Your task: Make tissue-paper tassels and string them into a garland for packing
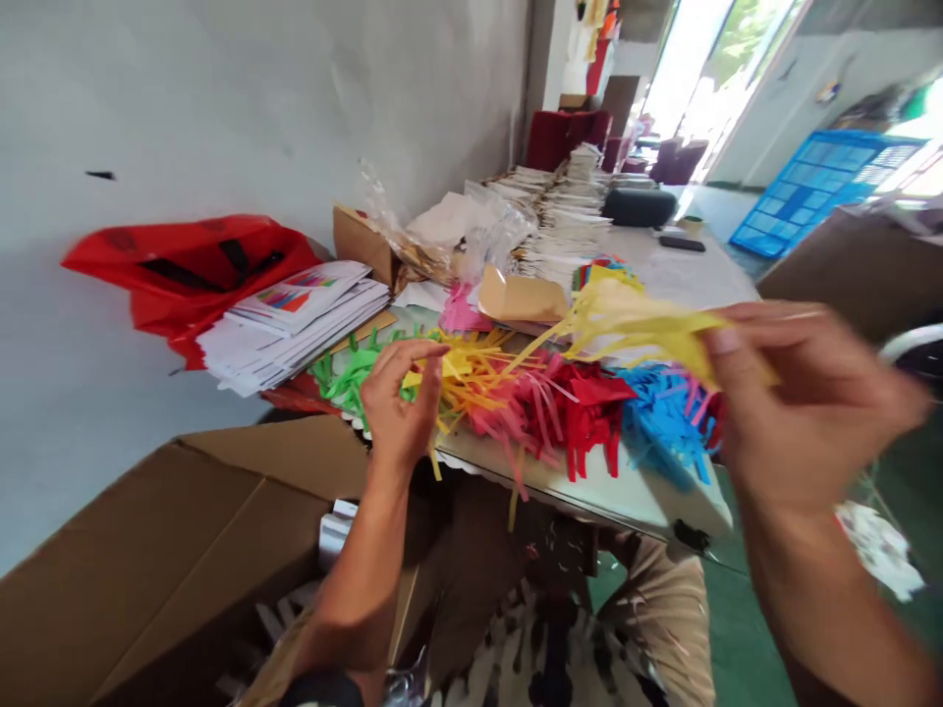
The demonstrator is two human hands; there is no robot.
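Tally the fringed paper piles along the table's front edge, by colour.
green pile: 1
yellow pile: 1
pink pile: 1
red pile: 1
blue pile: 1
Total: 5, not counting the yellow piece in the right hand.

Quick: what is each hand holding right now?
Left hand: fingers pinched on yellow-orange cut paper strips.
Right hand: closed on a raised yellow fringed paper piece, blurred.

White table (pixel 634 496): coloured fringed paper bunches (pixel 582 398) are lying along its near edge, printed sheets (pixel 295 319) are resting at its left edge, and white paper stacks (pixel 567 211) are sitting at its far end.
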